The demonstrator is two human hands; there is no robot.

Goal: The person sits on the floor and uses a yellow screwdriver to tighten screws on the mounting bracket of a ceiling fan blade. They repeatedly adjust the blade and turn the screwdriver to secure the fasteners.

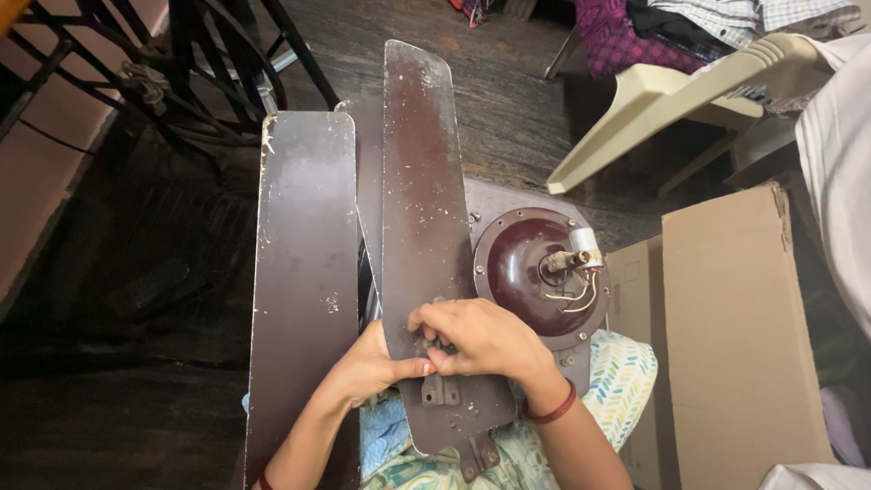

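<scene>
In the head view, at lower centre, the left hand (367, 367) pinches the edge of the middle blade (426, 227) while the right hand (485, 340) closes its fingertips on that blade's base just above its bracket (442, 390). The work would go best with the left holding the blade steady while the right does the fine turning. I count three brown blades, one motor (535, 272) right of centre, one box (739, 336) and one chair (671, 100).

surface: dark floor (136, 408) | on it: cardboard box (735, 336), plastic chair (671, 104)
</scene>
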